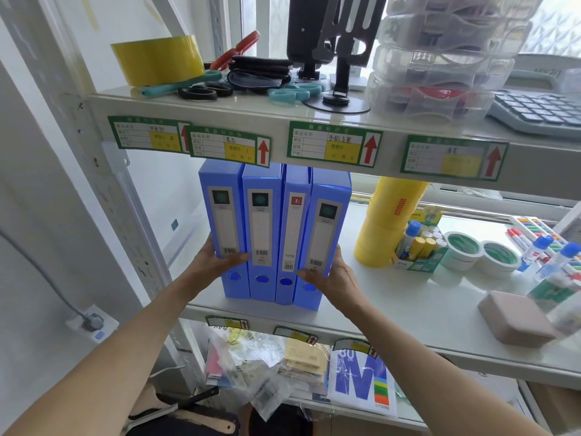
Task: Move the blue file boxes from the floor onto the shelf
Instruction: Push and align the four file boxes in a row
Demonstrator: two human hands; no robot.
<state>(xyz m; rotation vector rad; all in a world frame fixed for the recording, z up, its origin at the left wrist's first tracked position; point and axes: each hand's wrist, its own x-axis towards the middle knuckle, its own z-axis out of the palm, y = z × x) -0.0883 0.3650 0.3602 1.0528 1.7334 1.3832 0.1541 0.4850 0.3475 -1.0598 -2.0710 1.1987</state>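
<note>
Four blue file boxes, white-labelled and barcoded, upright on shelf.

Left arm: mine, bare, reaching forward and up from the lower left, wrist straight. My left hand: palm turned inward, thumb laid across in front, fingers hidden behind. Right arm: bare, reaching in from the lower right, forearm angled up and leftward. My right hand: palm turned inward facing the left, thumb forward, fingers curled out of sight.
</note>
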